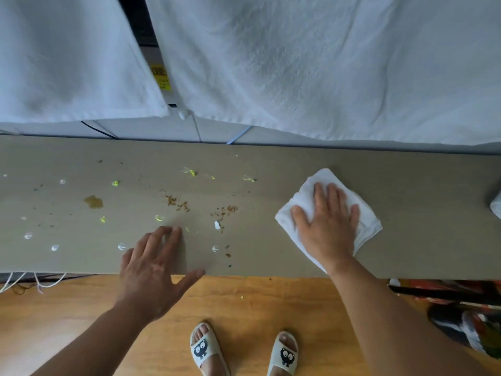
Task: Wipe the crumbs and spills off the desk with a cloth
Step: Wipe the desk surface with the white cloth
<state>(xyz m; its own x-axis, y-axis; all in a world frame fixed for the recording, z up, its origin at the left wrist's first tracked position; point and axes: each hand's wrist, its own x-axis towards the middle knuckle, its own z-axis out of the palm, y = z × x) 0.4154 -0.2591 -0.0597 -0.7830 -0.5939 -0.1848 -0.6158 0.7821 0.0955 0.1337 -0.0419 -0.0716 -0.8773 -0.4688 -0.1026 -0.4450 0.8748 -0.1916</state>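
Note:
A grey-brown desk (406, 169) runs across the view. My right hand (326, 221) lies flat, fingers spread, pressing on a folded white cloth (309, 183) at the desk's right part. My left hand (154, 267) rests with straight fingers on the desk near its front edge, thumb along the edge. Brown crumbs (179, 203) lie in two patches at the middle. A brown spill (93, 201), yellow-green bits (115, 183) and white drops (55, 247) are scattered over the left half.
Large white sheets (298, 63) hang behind the desk's far edge. A white object (496, 206) shows at the right border. Below are a wooden floor (81, 308), my sandalled feet (203, 348), cords at the left and a cluttered pile (466, 321) at the right.

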